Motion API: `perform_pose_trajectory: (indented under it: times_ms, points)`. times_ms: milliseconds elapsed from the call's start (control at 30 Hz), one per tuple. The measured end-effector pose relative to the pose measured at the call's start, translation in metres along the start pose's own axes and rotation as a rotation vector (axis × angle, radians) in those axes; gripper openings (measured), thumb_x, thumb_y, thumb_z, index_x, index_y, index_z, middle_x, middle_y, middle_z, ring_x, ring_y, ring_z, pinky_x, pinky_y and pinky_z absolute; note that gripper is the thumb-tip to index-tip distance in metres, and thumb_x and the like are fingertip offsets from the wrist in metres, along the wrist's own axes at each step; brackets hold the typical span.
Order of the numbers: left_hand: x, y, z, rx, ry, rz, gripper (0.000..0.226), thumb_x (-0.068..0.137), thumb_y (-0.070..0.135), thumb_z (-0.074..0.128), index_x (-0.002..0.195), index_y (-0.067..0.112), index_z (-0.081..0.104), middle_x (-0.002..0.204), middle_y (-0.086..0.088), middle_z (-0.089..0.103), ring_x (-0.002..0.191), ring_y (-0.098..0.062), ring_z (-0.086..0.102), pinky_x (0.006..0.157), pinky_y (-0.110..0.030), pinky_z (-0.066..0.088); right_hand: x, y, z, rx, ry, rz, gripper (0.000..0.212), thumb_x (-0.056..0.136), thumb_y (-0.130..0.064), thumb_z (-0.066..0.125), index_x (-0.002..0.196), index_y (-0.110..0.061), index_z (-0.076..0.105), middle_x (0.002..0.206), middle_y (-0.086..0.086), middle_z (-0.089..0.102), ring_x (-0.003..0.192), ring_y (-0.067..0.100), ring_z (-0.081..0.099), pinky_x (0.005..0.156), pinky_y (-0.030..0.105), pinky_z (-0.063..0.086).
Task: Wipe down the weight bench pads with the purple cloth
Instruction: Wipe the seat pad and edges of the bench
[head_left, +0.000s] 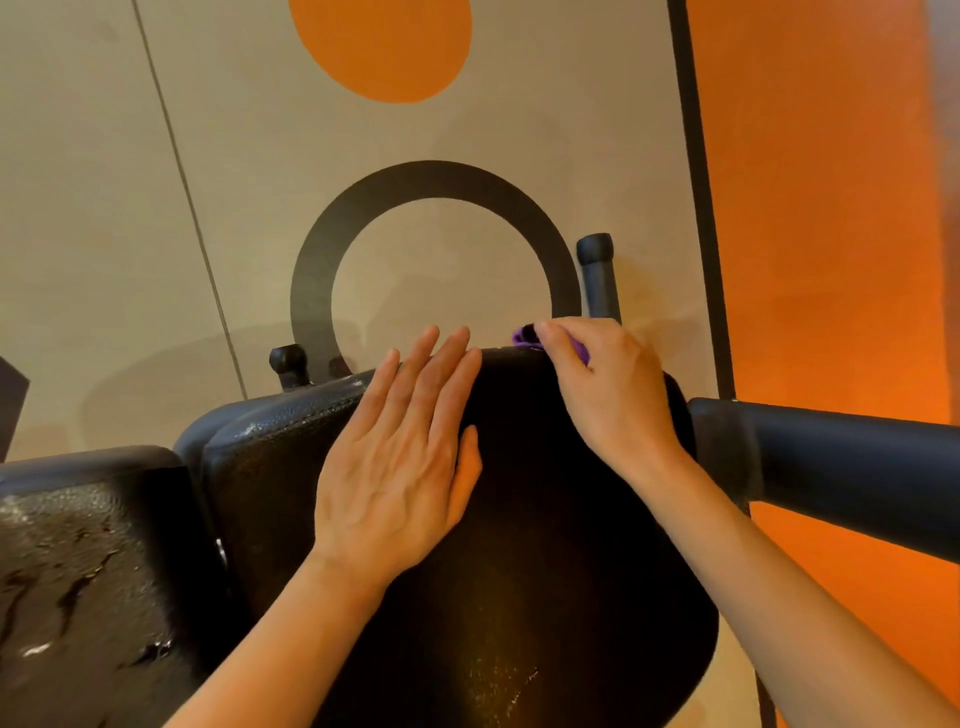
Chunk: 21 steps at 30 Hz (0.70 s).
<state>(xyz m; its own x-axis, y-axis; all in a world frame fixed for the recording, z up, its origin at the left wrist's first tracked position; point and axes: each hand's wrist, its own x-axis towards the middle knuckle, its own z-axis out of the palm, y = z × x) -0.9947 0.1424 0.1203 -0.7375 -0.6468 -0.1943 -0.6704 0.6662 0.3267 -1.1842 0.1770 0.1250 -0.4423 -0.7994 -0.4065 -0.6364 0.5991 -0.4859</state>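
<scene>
A dark padded bench pad (545, 545) fills the lower middle of the head view, its top edge near the wall. My left hand (400, 457) lies flat on the pad's upper left, fingers together and extended, holding nothing. My right hand (608, 384) presses the purple cloth (524, 335) against the pad's top right edge; only a small purple fold shows past the fingertips, the rest is hidden under the hand. A second black pad (98, 561) at the lower left looks wet, with streaks and droplets.
A thick black foam roller bar (841, 462) juts in from the right at pad height. An upright black post (600, 275) rises behind the pad and a short knob (289, 364) at its left. Close behind is a beige wall (130, 208) with orange panels.
</scene>
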Motion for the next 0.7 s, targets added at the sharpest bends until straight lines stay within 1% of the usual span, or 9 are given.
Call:
perform_pose_trajectory:
  times_ms: [100,167,233,300,400,467,567,633,700]
  points:
    - [0.001,0.000,0.001,0.019,0.026,0.008,0.056,0.100,0.035,0.036,0.148,0.008,0.032,0.156,-0.012,0.030,0.147,-0.025,0.021,0.123,-0.040,0.010,-0.003,0.009,-0.015,0.079,-0.047,-0.058,0.028,0.101,-0.033,0.045,0.106,-0.026,0.072,0.096,-0.013,0.069,0.092,0.001,0.060,0.078,0.013,0.045]
    - [0.002,-0.001,0.001,0.015,0.036,0.010,0.056,0.100,0.035,0.034,0.148,0.008,0.032,0.156,-0.012,0.030,0.147,-0.025,0.021,0.123,-0.039,0.009,-0.006,0.029,-0.035,0.096,-0.003,0.098,0.032,0.100,-0.034,0.045,0.091,-0.021,0.072,0.081,-0.001,0.067,0.077,0.009,0.058,0.063,0.010,0.040]
    - [0.001,0.000,0.001,-0.001,0.035,0.006,0.056,0.100,0.035,0.033,0.148,0.008,0.031,0.156,-0.012,0.030,0.147,-0.025,0.020,0.123,-0.039,0.008,-0.006,0.035,-0.034,0.026,0.058,0.216,0.039,0.101,-0.035,0.044,0.070,-0.021,0.062,0.063,0.000,0.055,0.062,0.012,0.051,0.054,0.011,0.036]
    - [0.001,0.000,0.001,-0.004,0.036,0.009,0.056,0.099,0.036,0.033,0.148,0.008,0.031,0.156,-0.012,0.030,0.147,-0.025,0.021,0.123,-0.039,0.009,0.000,0.017,-0.016,-0.048,0.049,0.139,0.041,0.101,-0.037,0.042,0.068,-0.021,0.061,0.062,-0.003,0.054,0.062,0.010,0.052,0.058,0.016,0.038]
    - [0.001,-0.001,0.001,0.019,0.038,0.006,0.056,0.099,0.036,0.035,0.148,0.008,0.031,0.156,-0.012,0.029,0.148,-0.024,0.020,0.122,-0.039,0.009,-0.001,-0.002,0.000,-0.047,-0.010,-0.103,0.039,0.101,-0.039,0.039,0.089,-0.021,0.071,0.080,-0.005,0.067,0.082,0.010,0.060,0.072,0.030,0.047]
    - [0.000,0.000,-0.001,-0.004,0.028,0.014,0.056,0.100,0.036,0.036,0.149,0.009,0.031,0.157,-0.010,0.029,0.148,-0.023,0.019,0.123,-0.038,0.007,-0.004,0.010,-0.016,0.034,-0.024,-0.065,0.034,0.102,-0.037,0.041,0.089,-0.025,0.070,0.079,-0.008,0.065,0.078,0.001,0.059,0.069,0.022,0.046]
    - [-0.007,-0.006,-0.010,-0.112,0.049,0.038,0.054,0.100,0.035,0.035,0.149,0.013,0.030,0.157,-0.007,0.029,0.149,-0.020,0.017,0.124,-0.036,0.003,-0.014,0.029,-0.040,0.031,0.042,0.177,0.041,0.102,-0.035,0.041,0.065,-0.025,0.057,0.061,-0.002,0.052,0.057,0.002,0.050,0.053,0.011,0.034]
    - [-0.015,-0.023,-0.019,-0.187,0.100,-0.066,0.051,0.100,0.033,0.035,0.148,0.014,0.033,0.156,-0.005,0.030,0.149,-0.019,0.016,0.124,-0.035,-0.001,-0.010,0.021,-0.028,0.005,0.073,0.191,0.046,0.101,-0.036,0.041,0.064,-0.016,0.058,0.061,0.004,0.054,0.058,0.007,0.050,0.056,0.016,0.035]
    - [-0.018,-0.045,-0.024,-0.208,0.151,-0.251,0.047,0.102,0.030,0.032,0.143,0.011,0.040,0.153,-0.007,0.037,0.148,-0.020,0.019,0.124,-0.038,0.003,-0.007,-0.004,-0.007,0.025,0.037,0.050,0.044,0.100,-0.037,0.042,0.074,-0.012,0.067,0.069,0.003,0.062,0.068,0.013,0.055,0.065,0.024,0.041]
